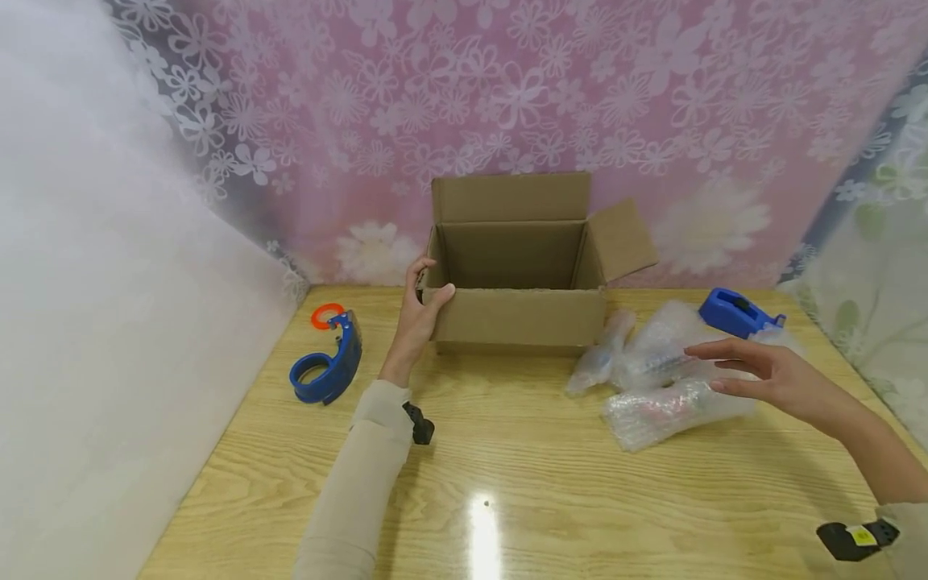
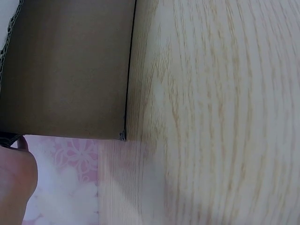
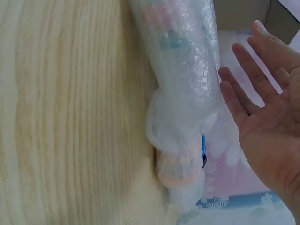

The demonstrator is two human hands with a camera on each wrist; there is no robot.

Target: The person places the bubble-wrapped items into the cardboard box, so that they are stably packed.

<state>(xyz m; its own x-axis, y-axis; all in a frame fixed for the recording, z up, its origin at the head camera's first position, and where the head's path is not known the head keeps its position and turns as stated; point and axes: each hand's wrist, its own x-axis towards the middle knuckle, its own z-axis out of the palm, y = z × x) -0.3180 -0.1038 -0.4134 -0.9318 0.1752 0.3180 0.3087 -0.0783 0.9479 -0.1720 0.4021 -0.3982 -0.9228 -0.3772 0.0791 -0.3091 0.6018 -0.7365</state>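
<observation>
Cardboard box (image 1: 518,322) stands near the desk's (image 1: 551,483) back edge (top open), gripped by the left hand (image 1: 416,322); the right hand (image 1: 783,380), fingers apart, hangs above bubble-wrapped bundles (image 1: 652,419).

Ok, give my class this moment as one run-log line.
left hand: grips cardboard box; right hand: hovers near bubble-wrapped items, holding nothing; box: top open

A packing corner as we read it, an open cardboard box (image 1: 518,316), bubble-wrapped bundles (image 1: 656,415), a blue hand tape dispenser (image 1: 344,369), all on a wood-grain table (image 1: 573,499) before us, a pink flowered backdrop (image 1: 507,97) behind, home or shop we cannot tell
</observation>
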